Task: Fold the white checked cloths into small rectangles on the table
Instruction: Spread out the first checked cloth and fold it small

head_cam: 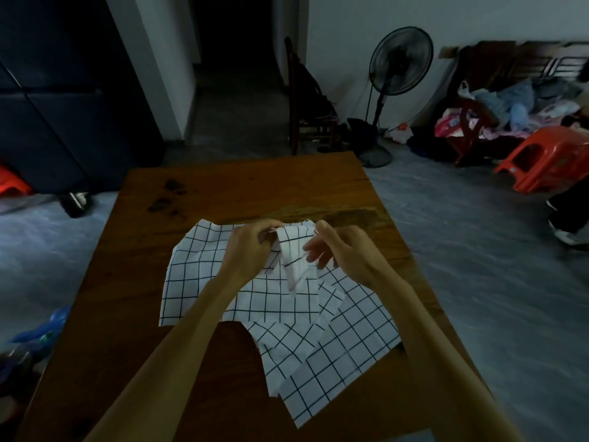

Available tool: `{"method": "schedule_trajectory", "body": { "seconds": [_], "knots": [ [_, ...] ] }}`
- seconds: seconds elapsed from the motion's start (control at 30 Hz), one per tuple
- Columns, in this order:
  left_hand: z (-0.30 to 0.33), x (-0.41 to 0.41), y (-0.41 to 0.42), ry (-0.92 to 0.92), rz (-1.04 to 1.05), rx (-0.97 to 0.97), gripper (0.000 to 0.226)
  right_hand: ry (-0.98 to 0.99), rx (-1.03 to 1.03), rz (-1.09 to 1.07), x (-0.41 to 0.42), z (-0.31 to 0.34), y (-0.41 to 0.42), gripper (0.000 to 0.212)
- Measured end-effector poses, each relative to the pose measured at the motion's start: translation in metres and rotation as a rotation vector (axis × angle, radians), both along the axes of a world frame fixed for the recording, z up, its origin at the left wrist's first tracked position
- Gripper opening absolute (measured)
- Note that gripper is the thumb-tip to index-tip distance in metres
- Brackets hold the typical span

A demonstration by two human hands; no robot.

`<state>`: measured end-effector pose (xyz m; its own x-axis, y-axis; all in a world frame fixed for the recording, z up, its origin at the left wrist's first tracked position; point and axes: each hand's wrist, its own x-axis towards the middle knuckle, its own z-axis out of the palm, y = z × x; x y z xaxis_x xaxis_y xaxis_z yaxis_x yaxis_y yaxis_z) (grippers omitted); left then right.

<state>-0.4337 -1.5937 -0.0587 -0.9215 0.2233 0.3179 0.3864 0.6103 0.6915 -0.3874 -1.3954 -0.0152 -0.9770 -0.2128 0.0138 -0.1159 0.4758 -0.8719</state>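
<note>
Left hand [251,247] pinches far edge of a small lifted cloth piece [294,256], fingers curled round it, raised above the table [143,282]. Right hand [341,250] just right of that piece, fingers loosely spread and half curled; thumb tip up by the piece's top right corner, cannot tell if it actually grips. Lifted piece hangs between both hands, narrow, partly folded, tilted down toward near side. Under it two more white checked cloths lie flat on the wooden table: left cloth [197,275] at centre-left, right cloth [334,362] overlapping it, skewed, running to near right edge, with creased folds. Dark stains [165,199] on far left of tabletop. Standing fan [398,65] far right, red stool [541,161] right on the floor.
</note>
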Motion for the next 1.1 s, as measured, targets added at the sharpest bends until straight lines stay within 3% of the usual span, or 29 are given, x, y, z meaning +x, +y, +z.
{"method": "schedule_trajectory", "body": {
  "seconds": [0.1, 0.17, 0.4, 0.5, 0.6, 0.77, 1.1],
  "knots": [
    [0.006, 0.001, 0.003, 0.002, -0.064, 0.031, 0.028, 0.243, 0.201, -0.107, -0.008, -0.009, 0.000, 0.020],
    [0.009, 0.003, 0.006, 0.004, -0.087, 0.055, 0.029, 0.318, 0.291, -0.081, -0.012, -0.012, -0.001, 0.026],
    [0.015, 0.010, 0.008, -0.101, -0.146, 0.120, 0.030, 0.382, 0.250, -0.033, -0.014, -0.014, -0.016, 0.025],
    [0.014, 0.013, 0.005, -0.171, -0.138, 0.156, 0.022, 0.379, 0.207, -0.070, -0.015, -0.021, -0.012, 0.021],
    [0.019, 0.018, 0.006, -0.230, -0.137, 0.271, 0.030, 0.375, 0.226, -0.105, -0.016, -0.024, -0.009, 0.017],
    [0.025, 0.016, 0.011, -0.106, -0.110, 0.234, 0.009, 0.351, 0.245, -0.113, -0.019, -0.026, -0.010, 0.016],
    [0.017, -0.005, 0.002, 0.030, 0.039, 0.239, 0.016, 0.217, 0.323, -0.093, -0.007, -0.059, 0.022, 0.016]
  ]
}}
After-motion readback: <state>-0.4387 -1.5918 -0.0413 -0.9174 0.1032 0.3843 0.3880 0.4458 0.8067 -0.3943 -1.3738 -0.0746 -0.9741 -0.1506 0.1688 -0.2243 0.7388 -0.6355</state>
